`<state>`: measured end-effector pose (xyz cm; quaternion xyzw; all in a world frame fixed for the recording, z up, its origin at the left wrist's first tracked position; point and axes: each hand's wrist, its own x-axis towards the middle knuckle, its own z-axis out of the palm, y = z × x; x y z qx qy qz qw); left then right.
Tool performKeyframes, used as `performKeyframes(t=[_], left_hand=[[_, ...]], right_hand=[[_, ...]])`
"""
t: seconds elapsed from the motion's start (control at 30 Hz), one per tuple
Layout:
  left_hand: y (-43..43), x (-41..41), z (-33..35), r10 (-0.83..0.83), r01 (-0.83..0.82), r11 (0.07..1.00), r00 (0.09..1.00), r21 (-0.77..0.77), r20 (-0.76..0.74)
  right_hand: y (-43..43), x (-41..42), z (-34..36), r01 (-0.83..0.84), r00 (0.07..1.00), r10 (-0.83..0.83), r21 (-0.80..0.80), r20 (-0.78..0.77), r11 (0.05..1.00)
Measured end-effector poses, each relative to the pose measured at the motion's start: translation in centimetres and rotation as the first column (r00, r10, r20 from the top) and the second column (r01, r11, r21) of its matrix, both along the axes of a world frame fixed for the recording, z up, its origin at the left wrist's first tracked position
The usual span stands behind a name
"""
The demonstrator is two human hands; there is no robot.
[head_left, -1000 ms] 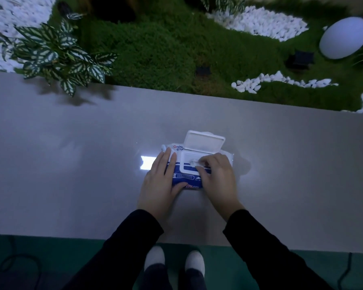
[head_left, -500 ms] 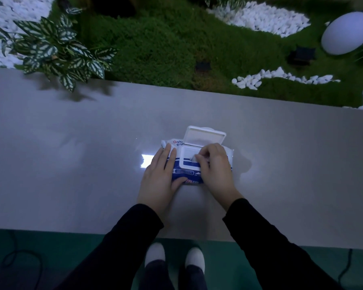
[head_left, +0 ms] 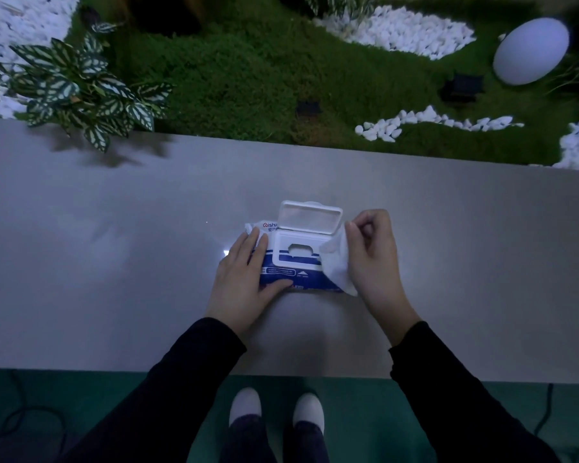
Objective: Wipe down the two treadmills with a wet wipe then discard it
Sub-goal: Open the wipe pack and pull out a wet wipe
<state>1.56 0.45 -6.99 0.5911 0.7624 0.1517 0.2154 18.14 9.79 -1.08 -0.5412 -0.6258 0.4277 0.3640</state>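
Note:
A blue and white pack of wet wipes (head_left: 296, 270) lies on a grey ledge (head_left: 114, 262), its white flip lid (head_left: 310, 217) standing open. My left hand (head_left: 244, 275) rests flat on the pack's left end, fingers straight, thumb along its front edge. My right hand (head_left: 375, 259) pinches a white wet wipe (head_left: 336, 262) that hangs free of the dispenser slot, over the pack's right end. No treadmill is in view.
Beyond the ledge lies a green moss bed (head_left: 248, 78) with white pebbles (head_left: 401, 28), a striped-leaf plant (head_left: 77, 91) at the left and a white egg-shaped lamp (head_left: 530, 50) at the right. Below the ledge are green flooring, cables and my white shoes (head_left: 274, 409).
My right hand had its fingers at the dispenser slot; it has now pulled a wipe out and moved right and up. The left hand has stayed on the pack.

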Motion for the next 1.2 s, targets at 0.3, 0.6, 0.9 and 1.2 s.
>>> performKeyframes(t=[0.3,0.6,0.9,1.2], left_hand=[[5.4,0.7,3.8,-0.123,0.125,0.986,0.992,0.109,-0.027],[-0.6,2.2,1.7,-0.251,0.258,0.966,0.957,0.028,-0.142],[-0.9,3.4,0.4,-0.212,0.215,0.977,0.957,-0.009,-0.198],[-0.5,4.3,3.7,-0.040,0.040,0.999,0.999,0.008,0.004]], right_hand=[[-0.7,3.6,0.6,0.012,0.999,-0.013,-0.042,-0.034,0.999],[-2.9,4.5,0.3,0.053,0.998,-0.057,-0.110,-0.030,0.993],[-4.3,4.1,-0.4,0.043,0.998,-0.049,-0.154,-0.039,0.987],[-4.1,4.3,2.0,0.012,0.997,-0.021,-0.126,-0.070,0.992]])
